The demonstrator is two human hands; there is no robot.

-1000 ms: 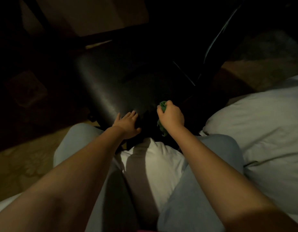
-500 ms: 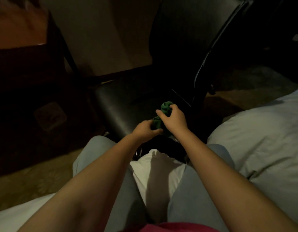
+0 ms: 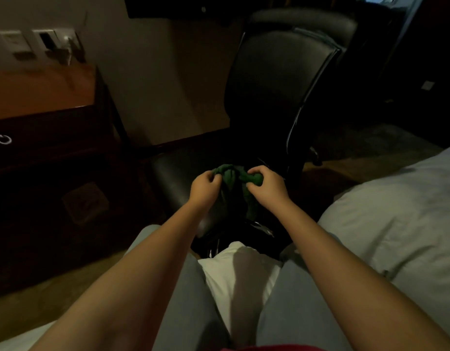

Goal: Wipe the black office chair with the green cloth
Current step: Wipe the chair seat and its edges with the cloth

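Both hands grip the green cloth (image 3: 230,179), bunched between them just above the seat of the black office chair (image 3: 277,79): left hand (image 3: 205,187) pinching one end, right hand (image 3: 265,184) curled round the other. Step in hand looks like regathering the cloth (no wiping contact visible). Next: press it flat to the seat or reach up to the backrest beyond the hands. Bed (image 3: 396,224) right of the hands, dark surface (image 3: 41,97) far left; knees below crowd the seat's front edge.

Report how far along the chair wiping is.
Done: nothing that shows; the dim chair bears no visible wipe marks. In hand: the left hand and right hand both grip the bunched cloth over the seat front; contact is unclear. Left: probably wiping the seat and the backrest, which the cloth is clear of.
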